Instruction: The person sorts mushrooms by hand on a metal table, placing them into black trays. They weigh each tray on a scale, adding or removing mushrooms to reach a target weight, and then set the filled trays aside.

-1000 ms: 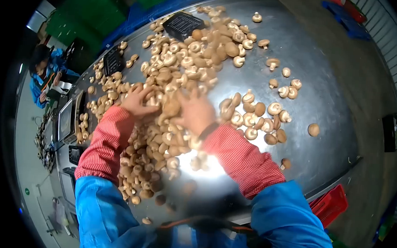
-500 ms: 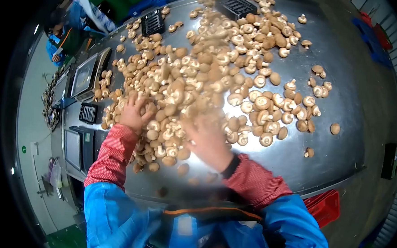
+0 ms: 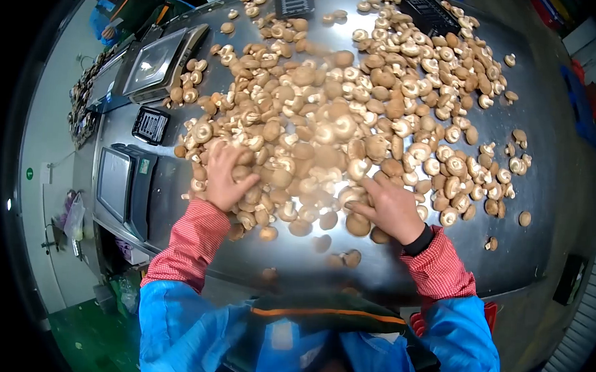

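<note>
brown domed mushrooms [image 3: 377,147] on metal [image 3: 517,248]

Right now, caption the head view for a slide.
Left hand and right hand among mushrooms spread over a metal table.

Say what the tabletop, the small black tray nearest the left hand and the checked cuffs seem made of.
Tabletop: metal, likely stainless steel; smooth grey, with bright, blurred reflections.
Small black tray: probably moulded plastic; glossy, with a ribbed base.
Checked cuffs: woven fabric, by the fine red-and-white pattern and soft creases; fibre unclear.
</note>
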`<state>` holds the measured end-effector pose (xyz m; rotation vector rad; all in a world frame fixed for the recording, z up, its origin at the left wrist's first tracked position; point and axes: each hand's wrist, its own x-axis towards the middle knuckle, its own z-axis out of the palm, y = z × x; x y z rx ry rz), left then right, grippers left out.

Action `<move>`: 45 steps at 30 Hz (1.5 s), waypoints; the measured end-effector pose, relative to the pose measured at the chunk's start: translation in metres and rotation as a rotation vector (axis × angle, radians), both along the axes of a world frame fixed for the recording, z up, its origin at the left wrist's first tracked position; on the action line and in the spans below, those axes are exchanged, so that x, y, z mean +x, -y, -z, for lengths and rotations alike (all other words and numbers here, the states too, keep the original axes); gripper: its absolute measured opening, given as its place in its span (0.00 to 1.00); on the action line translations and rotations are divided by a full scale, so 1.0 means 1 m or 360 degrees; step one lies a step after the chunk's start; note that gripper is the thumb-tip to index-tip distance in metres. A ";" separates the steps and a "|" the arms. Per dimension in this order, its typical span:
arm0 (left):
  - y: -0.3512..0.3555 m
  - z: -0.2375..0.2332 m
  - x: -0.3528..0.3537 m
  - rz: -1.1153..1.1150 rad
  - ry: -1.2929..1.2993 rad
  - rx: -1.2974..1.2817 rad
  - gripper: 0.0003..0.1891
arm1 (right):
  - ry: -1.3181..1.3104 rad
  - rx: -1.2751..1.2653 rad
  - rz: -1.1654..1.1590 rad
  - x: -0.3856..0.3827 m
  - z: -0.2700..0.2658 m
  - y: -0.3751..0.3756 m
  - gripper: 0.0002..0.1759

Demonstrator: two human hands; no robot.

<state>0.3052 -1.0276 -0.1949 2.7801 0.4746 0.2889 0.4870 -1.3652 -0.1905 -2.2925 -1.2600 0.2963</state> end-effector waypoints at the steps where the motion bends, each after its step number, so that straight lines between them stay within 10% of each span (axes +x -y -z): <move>1: 0.009 -0.004 -0.004 0.0013 -0.0090 0.0035 0.31 | 0.0123 0.0106 -0.0004 0.002 -0.016 -0.019 0.24; 8: 0.026 0.000 -0.027 0.0158 0.0003 0.0026 0.32 | 0.0511 0.0416 0.0240 0.089 0.001 -0.188 0.18; 14: 0.019 -0.002 -0.063 0.0031 0.0308 -0.0495 0.26 | 0.0777 -0.0149 0.0231 0.123 0.063 -0.278 0.29; 22: -0.014 0.002 -0.098 -0.0705 0.0702 -0.1848 0.19 | 0.0205 0.0457 0.0194 0.073 0.003 -0.242 0.27; 25: -0.011 -0.005 -0.094 -0.0636 0.0760 -0.2147 0.18 | -0.1399 0.0569 0.0190 0.033 -0.027 -0.208 0.24; 29: 0.010 -0.009 -0.078 -0.0391 0.0696 -0.2231 0.14 | -0.2840 0.0575 0.0057 -0.055 0.000 -0.181 0.26; 40: -0.009 -0.027 -0.068 -0.0114 0.0398 -0.1728 0.16 | -0.1575 0.0252 -0.0368 -0.103 -0.027 -0.232 0.31; 45: -0.081 -0.026 -0.048 -0.0332 0.0478 -0.0986 0.22 | -0.2061 0.0476 -0.0086 -0.084 -0.020 -0.241 0.25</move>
